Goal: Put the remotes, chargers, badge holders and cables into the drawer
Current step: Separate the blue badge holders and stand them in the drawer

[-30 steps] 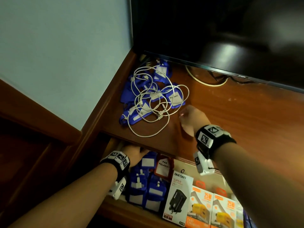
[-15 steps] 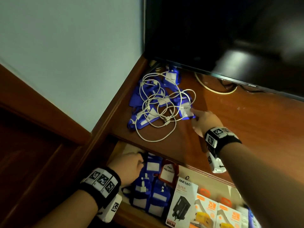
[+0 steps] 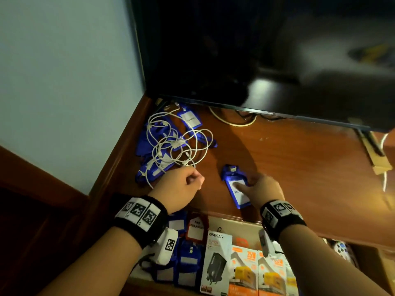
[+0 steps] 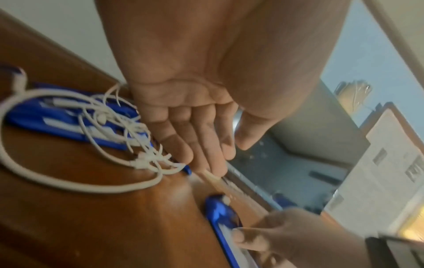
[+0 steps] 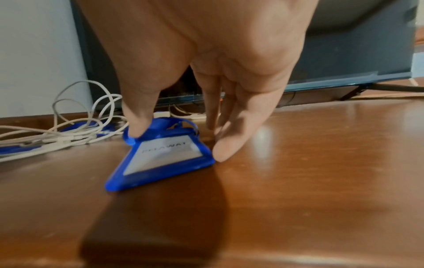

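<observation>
Several stored badge holders (image 3: 188,259) and charger boxes (image 3: 243,270) lie in the drawer (image 3: 235,223) under both wrists | right hand (image 3: 265,189) pinches one blue badge holder (image 3: 238,193) flat on the desktop (image 3: 299,167) | left hand (image 3: 177,189) relaxed, empty | cable tangle (image 3: 175,146) and more holders just beyond its fingertips remain.

The desk (image 3: 288,159) is reddish wood under a smooth, glossy varnish that throws back the light, with a few pale specks in it. The badge holder (image 5: 165,159) is shiny blue plastic round a white paper card; the cables (image 3: 171,144) are smooth white plastic, and the charger boxes (image 3: 218,263) are printed card with a slight sheen. The TV (image 3: 235,50) is glossy black, the wall (image 3: 64,71) matt paint, the bands (image 3: 282,216) black cloth.
</observation>
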Tool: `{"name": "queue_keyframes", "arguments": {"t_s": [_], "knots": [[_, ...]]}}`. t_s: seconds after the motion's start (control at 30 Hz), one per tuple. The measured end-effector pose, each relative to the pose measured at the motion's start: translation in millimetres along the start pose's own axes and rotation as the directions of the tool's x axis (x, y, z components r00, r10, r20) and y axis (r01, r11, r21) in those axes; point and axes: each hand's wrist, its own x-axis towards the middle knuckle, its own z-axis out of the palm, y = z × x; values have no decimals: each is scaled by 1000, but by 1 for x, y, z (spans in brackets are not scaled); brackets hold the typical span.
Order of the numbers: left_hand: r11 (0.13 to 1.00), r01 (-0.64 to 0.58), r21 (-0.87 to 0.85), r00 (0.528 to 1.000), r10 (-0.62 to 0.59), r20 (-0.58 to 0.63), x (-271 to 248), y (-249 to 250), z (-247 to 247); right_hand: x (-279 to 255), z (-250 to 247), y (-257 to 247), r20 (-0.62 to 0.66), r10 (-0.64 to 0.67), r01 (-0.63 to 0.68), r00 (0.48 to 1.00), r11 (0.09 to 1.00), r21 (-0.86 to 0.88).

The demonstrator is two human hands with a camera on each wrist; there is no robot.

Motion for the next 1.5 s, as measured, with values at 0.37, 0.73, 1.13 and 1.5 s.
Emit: {"name": "queue_keyframes", "arguments": {"t_s": [0.37,0.73,1.13,1.5], "knots": [[954,-136,266,977,85,195,48,20,48,-24,11,0,123,2,-30,992,974,226],[681,149,-717,873,250,419,35,61,3,-108,-111,-1,-57,-413,380,909,764,521],[630,-14,-776,892,359,276,-25,112,-32,-133,-215,-39,-482,-353,595,802,399,698],[960,-275,51,960,271,68,-51,90,-79,-118,-250,-37,-774,-105,646,625,627,436]]}}
